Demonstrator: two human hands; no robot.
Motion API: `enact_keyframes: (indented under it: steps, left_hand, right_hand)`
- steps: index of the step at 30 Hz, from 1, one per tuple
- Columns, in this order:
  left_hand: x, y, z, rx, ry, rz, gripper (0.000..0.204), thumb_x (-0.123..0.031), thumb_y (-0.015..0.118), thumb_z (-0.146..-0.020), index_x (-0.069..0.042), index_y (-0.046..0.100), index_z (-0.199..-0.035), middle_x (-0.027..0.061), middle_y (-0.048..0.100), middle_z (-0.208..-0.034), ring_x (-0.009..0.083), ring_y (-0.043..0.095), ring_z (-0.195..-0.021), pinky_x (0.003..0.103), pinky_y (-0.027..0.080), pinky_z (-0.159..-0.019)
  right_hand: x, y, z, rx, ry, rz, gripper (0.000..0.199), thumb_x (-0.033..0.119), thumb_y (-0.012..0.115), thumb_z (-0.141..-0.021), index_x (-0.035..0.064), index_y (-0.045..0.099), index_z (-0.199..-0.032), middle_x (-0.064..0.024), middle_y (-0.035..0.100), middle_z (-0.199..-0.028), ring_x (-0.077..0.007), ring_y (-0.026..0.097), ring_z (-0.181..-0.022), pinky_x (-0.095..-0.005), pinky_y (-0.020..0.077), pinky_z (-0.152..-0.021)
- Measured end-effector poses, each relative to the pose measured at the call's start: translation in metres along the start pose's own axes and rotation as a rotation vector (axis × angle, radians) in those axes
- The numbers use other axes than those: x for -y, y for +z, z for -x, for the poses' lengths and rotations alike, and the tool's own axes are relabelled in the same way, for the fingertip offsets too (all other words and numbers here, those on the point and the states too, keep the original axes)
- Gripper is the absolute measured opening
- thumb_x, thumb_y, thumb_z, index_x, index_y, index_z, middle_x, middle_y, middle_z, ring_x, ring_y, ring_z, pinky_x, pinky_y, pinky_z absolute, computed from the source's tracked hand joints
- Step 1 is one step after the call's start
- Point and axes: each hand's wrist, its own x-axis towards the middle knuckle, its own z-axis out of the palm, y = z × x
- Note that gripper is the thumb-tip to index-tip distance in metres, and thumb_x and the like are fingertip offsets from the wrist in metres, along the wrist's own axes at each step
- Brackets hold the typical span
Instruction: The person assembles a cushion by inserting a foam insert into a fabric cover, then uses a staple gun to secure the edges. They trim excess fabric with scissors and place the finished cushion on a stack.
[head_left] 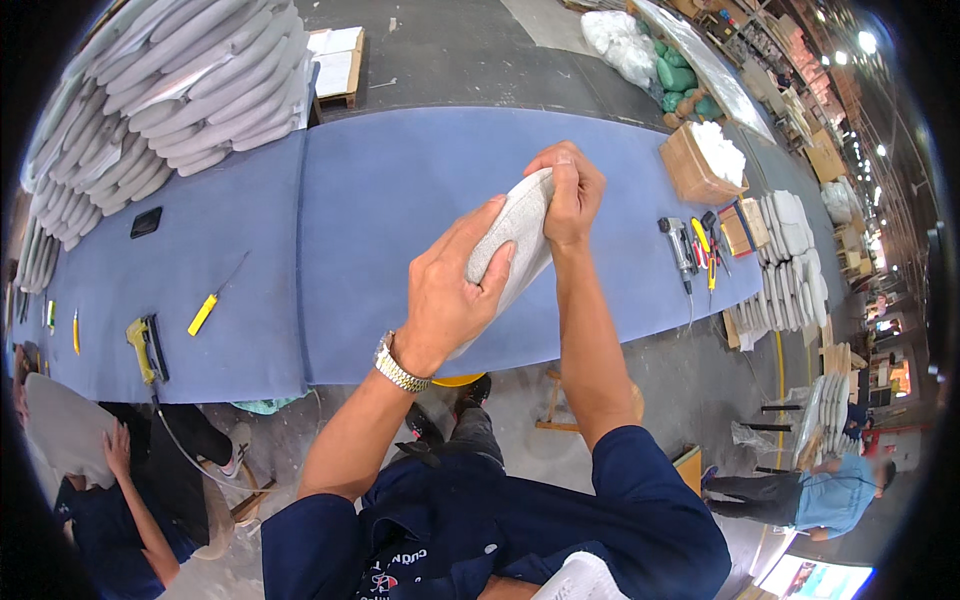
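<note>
Two bare hands of mine hold one pale grey, fabric-covered, rounded pad [512,225], tilted with its upper end toward one o'clock, over the blue-topped worktable [390,160]. My left hand [445,290] pinches its left side, thumb laid on the grey face; my right hand [572,195] is clamped round the upper right edge, fingers curled. The pad's lower end is partly hidden behind my left wrist, which wears a silver-and-gold metal watch [402,366]. Outward from the pad, a yellow-handled screwdriver [204,312] and a yellow-and-black staple gun [150,352] lie between eight and nine o'clock, with a flat black phone [146,222] at nine. At ten rises a tall stack of grey pads [205,85]. Between two and three stands a brown cardboard box [686,167] filled with white material; at three lies a silver-and-black hand tool [678,248]. One co-worker [125,510] sits at eight, holding a grey panel [68,435]; another person in light blue [840,495] is at four.
</note>
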Motion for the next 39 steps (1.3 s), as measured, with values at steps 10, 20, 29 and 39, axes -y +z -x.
enact_keyframes:
  steps: [10,20,29,39]
  left_hand:
    - [0.017,-0.008,0.010,-0.028,0.099,-0.010,0.056,-0.008,0.074,-0.088,0.000,0.057,-0.141,0.0207,0.064,-0.138,0.0343,0.067,-0.119,0.040,0.053,-0.101]
    - [0.108,0.002,0.187,0.117,-0.549,0.143,0.045,-0.022,0.085,-0.086,0.003,0.068,-0.120,0.0185,0.077,-0.106,0.0252,0.073,-0.102,0.037,0.056,-0.085]
    - [0.102,-0.048,0.183,0.025,-0.400,0.278,0.080,-0.021,0.083,-0.086,0.001,0.042,-0.151,0.0230,0.053,-0.149,0.0317,0.052,-0.137,0.044,0.039,-0.114]
    - [0.037,-0.121,0.029,0.023,0.168,-0.602,0.027,-0.019,0.054,-0.103,-0.004,0.077,-0.102,0.0158,0.074,-0.091,0.0292,0.070,-0.080,0.041,0.053,-0.077]
  right_hand:
    - [0.005,0.011,-0.001,-0.106,0.032,0.028,0.041,0.016,0.044,-0.101,-0.0015,0.070,-0.074,-0.0088,0.066,-0.073,-0.0162,0.055,-0.065,-0.0326,0.0418,-0.061]
    - [0.038,0.029,0.018,-0.119,-0.053,0.053,0.040,0.017,0.048,-0.102,-0.0012,0.072,-0.076,-0.0104,0.064,-0.069,-0.0198,0.054,-0.058,-0.0345,0.0410,-0.058]
    - [0.086,0.036,0.033,-0.027,0.017,0.410,0.034,0.025,0.056,-0.102,0.0051,0.071,-0.078,-0.0117,0.067,-0.073,-0.0214,0.063,-0.066,-0.0384,0.0467,-0.062]
    - [0.167,0.017,0.088,0.391,0.299,-0.031,0.041,0.025,0.066,-0.099,0.0074,0.062,-0.135,-0.0132,0.074,-0.118,-0.0290,0.072,-0.105,-0.0387,0.0559,-0.091]
